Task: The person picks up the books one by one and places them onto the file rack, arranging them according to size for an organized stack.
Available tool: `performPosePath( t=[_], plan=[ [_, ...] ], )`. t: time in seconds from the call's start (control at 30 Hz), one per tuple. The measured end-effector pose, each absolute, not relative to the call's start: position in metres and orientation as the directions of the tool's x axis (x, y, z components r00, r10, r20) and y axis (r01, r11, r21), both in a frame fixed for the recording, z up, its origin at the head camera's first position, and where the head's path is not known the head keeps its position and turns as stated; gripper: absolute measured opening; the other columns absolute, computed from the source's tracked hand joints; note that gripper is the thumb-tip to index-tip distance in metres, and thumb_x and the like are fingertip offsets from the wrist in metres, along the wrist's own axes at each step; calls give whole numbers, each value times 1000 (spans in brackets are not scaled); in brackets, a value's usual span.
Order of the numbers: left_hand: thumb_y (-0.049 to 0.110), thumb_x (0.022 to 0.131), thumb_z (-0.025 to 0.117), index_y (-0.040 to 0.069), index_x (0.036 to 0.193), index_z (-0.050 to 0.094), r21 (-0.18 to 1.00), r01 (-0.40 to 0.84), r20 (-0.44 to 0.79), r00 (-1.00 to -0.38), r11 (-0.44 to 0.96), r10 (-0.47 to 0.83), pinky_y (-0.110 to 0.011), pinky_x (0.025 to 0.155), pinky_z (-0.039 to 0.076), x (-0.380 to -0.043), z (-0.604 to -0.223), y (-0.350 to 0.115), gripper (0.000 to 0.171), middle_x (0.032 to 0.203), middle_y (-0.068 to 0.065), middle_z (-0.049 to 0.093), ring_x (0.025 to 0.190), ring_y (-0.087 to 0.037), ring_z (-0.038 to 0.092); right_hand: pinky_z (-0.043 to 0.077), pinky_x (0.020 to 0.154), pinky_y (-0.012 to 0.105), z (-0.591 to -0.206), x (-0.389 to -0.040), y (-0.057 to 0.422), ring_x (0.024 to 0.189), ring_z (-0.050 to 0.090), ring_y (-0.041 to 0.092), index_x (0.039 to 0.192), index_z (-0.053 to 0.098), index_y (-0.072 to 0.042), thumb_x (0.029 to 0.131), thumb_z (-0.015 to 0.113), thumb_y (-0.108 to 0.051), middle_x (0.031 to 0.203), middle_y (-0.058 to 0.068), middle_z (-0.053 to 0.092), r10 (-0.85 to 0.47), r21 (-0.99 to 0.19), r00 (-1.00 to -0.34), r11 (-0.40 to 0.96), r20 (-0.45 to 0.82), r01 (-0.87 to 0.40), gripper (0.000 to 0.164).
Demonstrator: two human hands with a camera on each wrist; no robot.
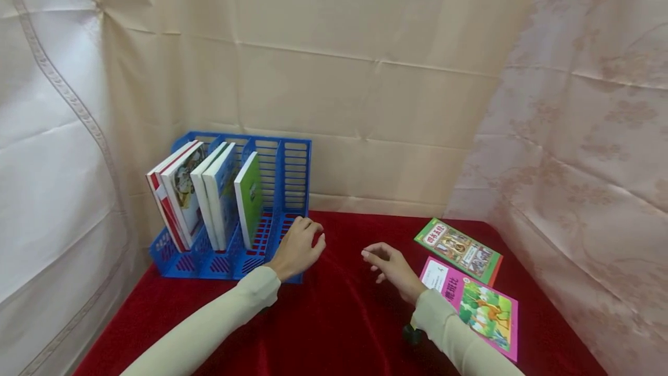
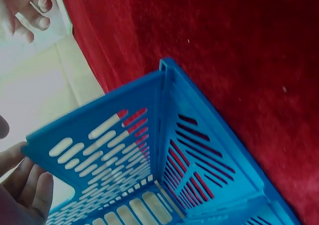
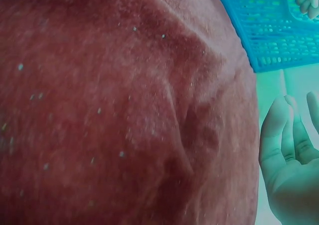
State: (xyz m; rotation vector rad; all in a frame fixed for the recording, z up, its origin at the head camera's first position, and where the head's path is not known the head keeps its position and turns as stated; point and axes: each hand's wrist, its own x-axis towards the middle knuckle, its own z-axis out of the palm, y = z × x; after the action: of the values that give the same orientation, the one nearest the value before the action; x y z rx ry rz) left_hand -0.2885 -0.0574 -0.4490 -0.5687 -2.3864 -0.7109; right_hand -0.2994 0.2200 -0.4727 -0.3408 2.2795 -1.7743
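My left hand [image 1: 300,245] is at the right end of a blue slotted file rack [image 1: 294,176], fingers loosely bent. In the left wrist view its fingers [image 2: 42,192] are right by a corner of the rack's side panel [image 2: 99,130]. Over the red cloth, my right hand [image 1: 391,268] hovers with relaxed fingers and holds nothing. It is nearest to a pink picture book [image 1: 472,303], which lies flat and partly hidden under the right sleeve. In the right wrist view, the right hand [image 3: 294,175] shows slightly curved fingers.
Upright in the rack stand red-and-white books [image 1: 177,199], white-edged blue books [image 1: 216,196] and a green book [image 1: 249,202], in separate compartments. A green-bordered book [image 1: 459,248] lies behind the pink one, slightly overlapped. Red cloth [image 1: 334,324] covers the table; curtains [image 1: 365,103] surround it.
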Motion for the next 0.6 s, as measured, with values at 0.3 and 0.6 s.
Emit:
performPosePath(
  t=[0.3,0.6],
  plan=[
    [17,97,65,7,102,74,318,573,632,-722,755,282,-35,82,50,-290,-453,-46,14,98,-4,67,94,-20,55,55,67,32,-471,-295,233,98,61,30,124,64,-8,100,69,-34,126,22,65,-259,-961,-965,275,-50,-24,36],
    [17,98,66,7,103,74,322,590,594,-735,741,327,-38,87,53,-287,-456,-33,14,99,-4,70,93,-19,61,56,65,32,-469,-293,248,95,62,29,123,64,-7,100,68,-34,122,22,66,-220,-942,-975,331,-15,-60,36]
  ],
)
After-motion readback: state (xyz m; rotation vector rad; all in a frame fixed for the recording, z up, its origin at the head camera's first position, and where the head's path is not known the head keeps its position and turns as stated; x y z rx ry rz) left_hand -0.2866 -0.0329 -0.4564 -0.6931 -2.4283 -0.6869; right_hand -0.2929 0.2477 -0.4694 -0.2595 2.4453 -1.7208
